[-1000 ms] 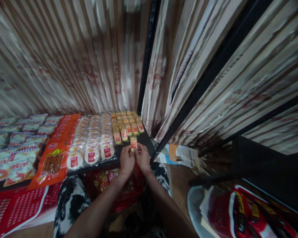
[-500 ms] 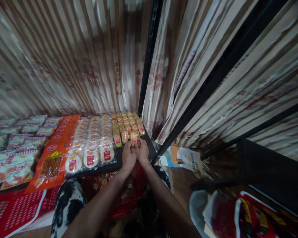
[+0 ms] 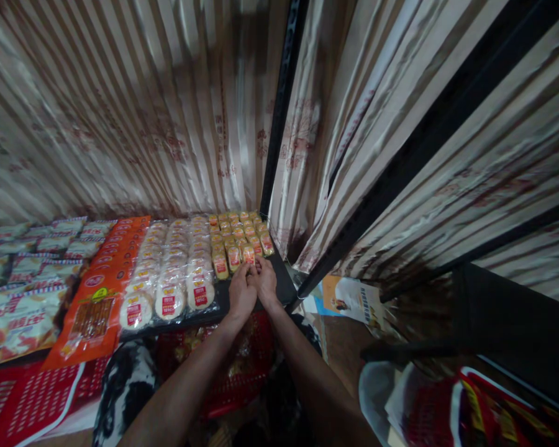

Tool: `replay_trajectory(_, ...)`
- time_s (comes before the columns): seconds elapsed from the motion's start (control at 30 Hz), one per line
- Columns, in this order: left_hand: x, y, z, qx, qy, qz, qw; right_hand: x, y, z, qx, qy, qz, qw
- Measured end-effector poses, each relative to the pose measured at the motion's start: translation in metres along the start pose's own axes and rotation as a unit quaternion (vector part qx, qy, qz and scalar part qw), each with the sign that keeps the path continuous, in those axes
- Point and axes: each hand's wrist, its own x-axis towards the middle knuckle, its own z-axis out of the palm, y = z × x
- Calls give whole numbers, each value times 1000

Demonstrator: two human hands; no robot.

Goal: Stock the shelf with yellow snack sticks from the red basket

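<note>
My left hand (image 3: 241,293) and my right hand (image 3: 265,283) are side by side over the right end of a black shelf (image 3: 279,282). Both pinch one small yellow snack packet (image 3: 248,254) with a red label and hold it against the front of several rows of like packets (image 3: 235,233). To the left of those rows lie rows of round white cakes (image 3: 172,273) in clear wrappers with red labels. Further left lies a stack of orange packets (image 3: 103,292), then white and blue bags (image 3: 23,279).
A striped curtain hangs behind the shelf, with a black upright post (image 3: 279,118) at its right end. A red plastic basket (image 3: 235,366) with packets sits below my arms. Papers (image 3: 354,298) lie on the floor at right; a red bag (image 3: 466,410) fills the lower right.
Both hands have carried the small yellow packet away from me, from the shelf's front edge up to the front of the yellow rows. The view has shifted slightly.
</note>
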Motion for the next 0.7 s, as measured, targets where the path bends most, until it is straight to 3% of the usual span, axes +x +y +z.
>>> replay_trajectory(0.7,1,-5,0,53,-35,6,998,-1,-2,3,-66,17,-42,997)
